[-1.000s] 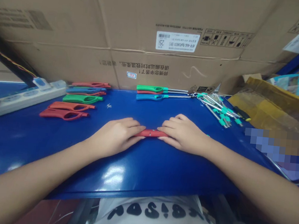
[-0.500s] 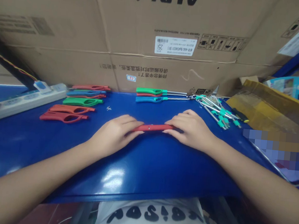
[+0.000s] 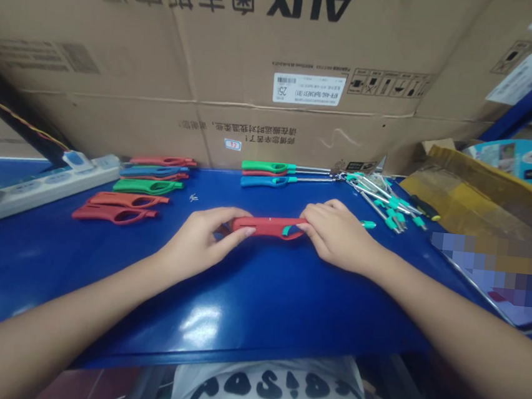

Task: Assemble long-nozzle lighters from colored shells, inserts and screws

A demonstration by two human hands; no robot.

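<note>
My shirt [image 3: 285, 393] is on the near side of the red lighter [image 3: 268, 226], and the blue table [image 3: 256, 305] runs beneath it; the lighter lies lengthwise between my hands, finger hole towards the right; my left hand [image 3: 210, 235] pinches its left end, thumb in front; my right hand [image 3: 338, 234] is closed round its right end, some fingertips hidden; a green tip [image 3: 368, 224] shows right of the lighter, and I can't tell whether it joins on; if the casing isn't fastened, which I can't see, an uneven squeeze or twist could part it; my right thumb, slipping into the hole, could knock the green trigger [image 3: 286, 231]; beyond the lighter, to its left, lie loose handles [image 3: 114, 214] and tiny metal bits [image 3: 193, 197], which a careless left-hand sweep could scatter; beyond it to the right is a tangle of metal rods [image 3: 392, 200]; straight beyond it, more lighters [image 3: 264, 181], then the cardboard [image 3: 139, 99].
</note>
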